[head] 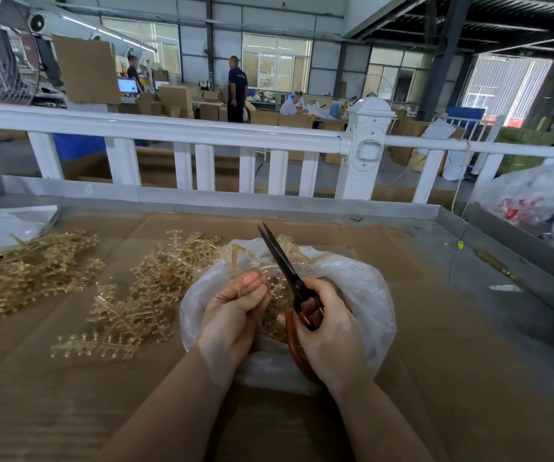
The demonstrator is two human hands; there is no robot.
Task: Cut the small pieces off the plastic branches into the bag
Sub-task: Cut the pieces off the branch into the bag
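Currently the left hand (235, 311) holds a plastic branch (245, 261) over the open mouth of a clear bag (362, 295), its fingers (252, 285) curled round the stem. The right hand (329, 325) grips a pair of scissors (285, 268) by the reddish handles, fingers closed through and around them; the dark blades point up and away, nearly closed, just beside the held branch. The bag sits on the cardboard-covered surface (435, 361), directly below both hands, with small cut pieces visible inside. More branches (142, 295) lie in a loose heap just left of the bag, and a second heap (25, 275) lies farther left, near a plastic sheet (5, 225). A white railing (175, 131) runs behind the surface. Another plastic bag (529, 201) rests at the far right.
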